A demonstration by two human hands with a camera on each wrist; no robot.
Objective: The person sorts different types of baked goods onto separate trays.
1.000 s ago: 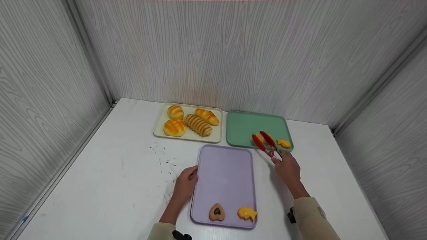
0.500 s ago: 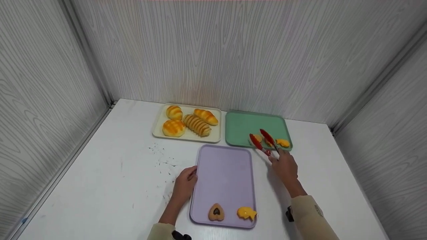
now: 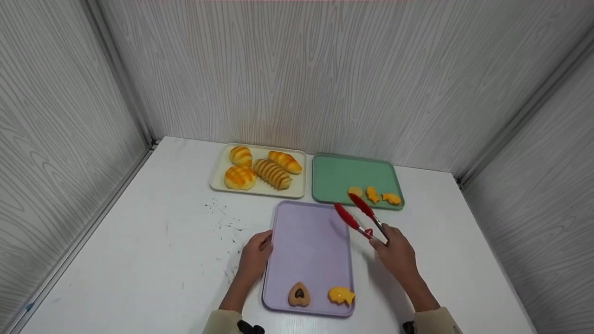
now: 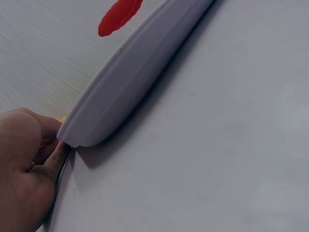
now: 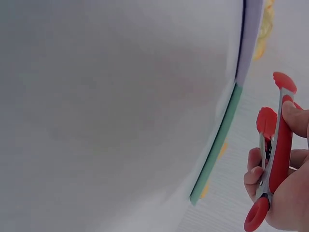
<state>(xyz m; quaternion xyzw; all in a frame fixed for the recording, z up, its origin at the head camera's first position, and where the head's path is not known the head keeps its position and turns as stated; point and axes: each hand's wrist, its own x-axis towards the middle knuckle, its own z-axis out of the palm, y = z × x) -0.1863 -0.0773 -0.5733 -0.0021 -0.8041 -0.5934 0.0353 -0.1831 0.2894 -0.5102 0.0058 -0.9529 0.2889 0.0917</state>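
Note:
My right hand [image 3: 396, 253] grips red-tipped tongs [image 3: 347, 216], whose arms are spread with nothing between them, above the far right corner of the purple tray [image 3: 308, 250]. The right wrist view shows the fingers and thumb around the red tong handle [image 5: 280, 162]. With my left hand [image 3: 254, 255] I pinch the purple tray's left edge, seen also in the left wrist view on the tray [image 4: 120, 82]. A heart-shaped cookie [image 3: 299, 294] and a yellow fish-shaped cookie [image 3: 341, 295] lie at its near end. On the green tray [image 3: 343, 174] are a round cookie [image 3: 355, 190] and two fish-shaped cookies [image 3: 372, 195].
A cream tray [image 3: 218, 178] at the back left bears several bread rolls, among them a striped long roll [image 3: 273, 173]. Grey wood-patterned walls [image 3: 297, 74] enclose the white table [image 3: 139, 241] at the back and sides. Dark specks mark the tabletop left of the purple tray.
The right hand has drawn the tongs back from the cookies on the green tray, toward the purple tray, with their arms spread. The left hand has stayed on the tray's edge.

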